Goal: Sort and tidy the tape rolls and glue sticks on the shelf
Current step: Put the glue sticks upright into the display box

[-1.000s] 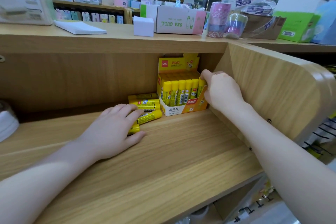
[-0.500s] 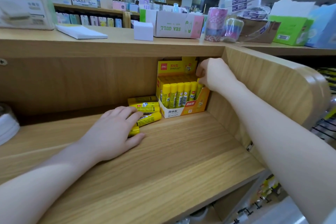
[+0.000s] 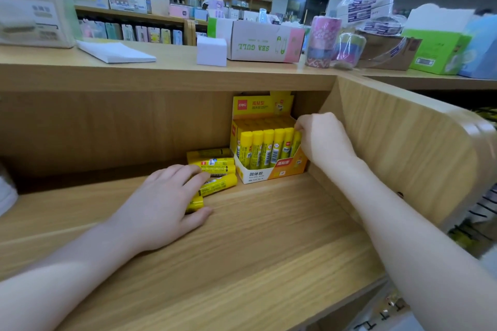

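1. A light wood-grain shelf board (image 3: pixel 255 263) fills the near view, closed by a back panel and, on the right, a rounded wooden side panel (image 3: pixel 403 148).
2. The left hand (image 3: pixel 161 207) lies palm-down on the board, left of and nearer than the display box (image 3: pixel 266 172). Its straight, slightly spread fingers rest on loose glue sticks (image 3: pixel 215 166), and the thumb touches the board.
3. About five loose glue sticks lie on their sides, heaped just left of the display box; the hand hides some, so the count is uncertain.
4. The yellow display box stands in the back right corner with its header card raised. Six upright glue sticks (image 3: pixel 269 149) show in its front row; more rows stand behind.
5. The right hand (image 3: pixel 322 140) is at the box's right end, fingers curled at the rightmost stick; whether they pinch it cannot be told.
6. On the counter above the box stand one white notepad (image 3: pixel 115 52), one small white cube (image 3: pixel 211 51), one "SEA GULL" carton (image 3: pixel 265 44) and two wrapped stacks of tape rolls (image 3: pixel 322 40).
7. Beyond are shop shelving and ceiling strip lights.
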Demonstrator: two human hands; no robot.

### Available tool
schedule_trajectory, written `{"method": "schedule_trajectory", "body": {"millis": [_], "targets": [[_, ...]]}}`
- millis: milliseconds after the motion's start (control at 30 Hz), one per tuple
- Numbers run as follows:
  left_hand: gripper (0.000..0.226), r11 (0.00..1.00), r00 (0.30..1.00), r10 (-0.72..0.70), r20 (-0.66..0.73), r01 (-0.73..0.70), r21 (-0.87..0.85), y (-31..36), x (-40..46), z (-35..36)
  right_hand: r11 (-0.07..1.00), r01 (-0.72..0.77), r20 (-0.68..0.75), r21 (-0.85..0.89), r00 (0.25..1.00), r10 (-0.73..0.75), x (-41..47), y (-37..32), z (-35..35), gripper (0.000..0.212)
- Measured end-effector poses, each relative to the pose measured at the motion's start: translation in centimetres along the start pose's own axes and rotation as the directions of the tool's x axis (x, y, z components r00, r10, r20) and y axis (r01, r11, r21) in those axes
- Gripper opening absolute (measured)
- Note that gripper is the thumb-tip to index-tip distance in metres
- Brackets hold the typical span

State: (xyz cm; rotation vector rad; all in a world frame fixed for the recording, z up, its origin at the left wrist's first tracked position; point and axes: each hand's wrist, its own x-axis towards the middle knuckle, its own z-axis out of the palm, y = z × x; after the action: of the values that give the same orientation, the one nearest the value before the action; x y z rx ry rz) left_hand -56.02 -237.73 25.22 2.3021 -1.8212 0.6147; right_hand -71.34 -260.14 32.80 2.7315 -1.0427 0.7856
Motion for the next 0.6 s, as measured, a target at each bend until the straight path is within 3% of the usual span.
{"method": "schedule_trajectory", "body": {"millis": [200, 333, 400, 467, 533, 600], "targets": [[0.06, 1.0, 0.999, 0.003, 0.036, -0.003, 0.003, 0.1, 0.0, -0.2, 0.993, 0.092, -0.064, 0.077, 0.994, -0.088, -1.4, 0.4, 0.8, 0.034], [0.06, 1.0, 0.997, 0.004, 0.076, -0.005, 0.009, 0.2, -0.1, -0.8, 0.986, 0.074, -0.058, 0.151, 0.996, -0.066, -1.7, 0.1, 0.9, 0.029], [0.06, 1.0, 0.996, 0.013, 0.092, -0.015, 0.023, 0.0, -0.3, -1.1, 0.964, 0.156, -0.177, 0.215, 0.977, -0.119, -2.4, -1.1, 0.6, 0.032], [0.063, 1.0, 0.993, -0.014, 0.119, 0.011, 0.028, -0.4, -0.6, -1.6, 0.899, 0.336, -0.218, 0.282, 0.935, -0.281, -3.7, -3.2, 0.0, 0.029], [0.071, 0.998, 0.987, -0.056, 0.152, 0.054, 0.021, -0.7, -0.8, -2.1, 0.788, 0.477, -0.067, 0.389, 0.868, -0.492, -5.0, -5.5, -0.4, 0.024], [0.082, 0.997, 0.982, -0.078, 0.175, 0.077, 0.015, -0.6, -0.9, -2.7, 0.757, 0.546, 0.156, 0.359, 0.764, -0.626, -5.4, -7.4, -0.1, 0.027]]}}
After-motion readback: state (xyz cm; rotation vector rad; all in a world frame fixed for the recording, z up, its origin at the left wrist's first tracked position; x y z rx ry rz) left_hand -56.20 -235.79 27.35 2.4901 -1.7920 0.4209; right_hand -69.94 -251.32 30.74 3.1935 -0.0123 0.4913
